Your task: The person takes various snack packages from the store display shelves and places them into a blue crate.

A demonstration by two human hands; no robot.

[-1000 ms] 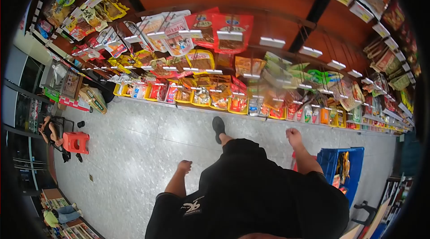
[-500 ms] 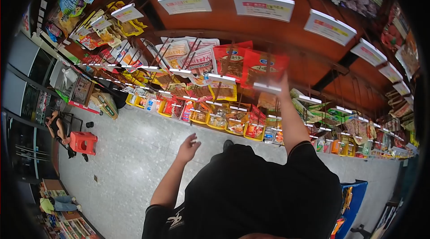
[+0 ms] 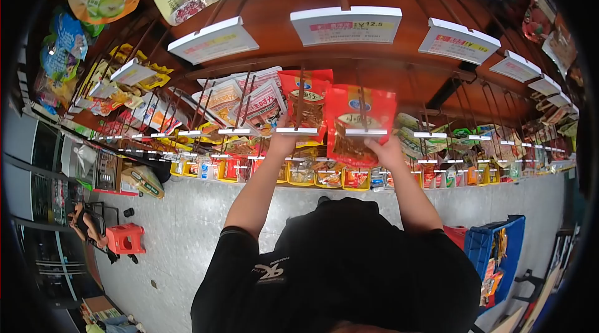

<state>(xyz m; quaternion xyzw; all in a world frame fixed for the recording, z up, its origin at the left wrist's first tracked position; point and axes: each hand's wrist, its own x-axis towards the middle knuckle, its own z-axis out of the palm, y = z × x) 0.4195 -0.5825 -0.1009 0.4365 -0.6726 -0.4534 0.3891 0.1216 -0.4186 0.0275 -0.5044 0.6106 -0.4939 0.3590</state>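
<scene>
A red snack bag (image 3: 352, 124) with a clear window showing brown contents hangs on a rack hook behind a price tag. My right hand (image 3: 388, 151) grips its lower right edge, thumb in front and the other fingers hidden behind. Left of it hangs a second red snack bag (image 3: 307, 99) of similar look. My left hand (image 3: 284, 141) is raised at that bag's lower left edge, beside some white snack packs (image 3: 262, 108). A price tag (image 3: 297, 131) partly covers the left hand, and its grip cannot be made out.
Metal hooks with price tags (image 3: 346, 26) stick out above my hands. Lower down runs a row of yellow bins (image 3: 299, 174) with small packs. A blue crate (image 3: 483, 246) holding bags stands on the floor at right. A red stool (image 3: 125, 239) and a seated person are at left.
My left hand has risen from over the floor to the rack beside the second red bag. The right hand has come down from the front bag's side to its lower edge.
</scene>
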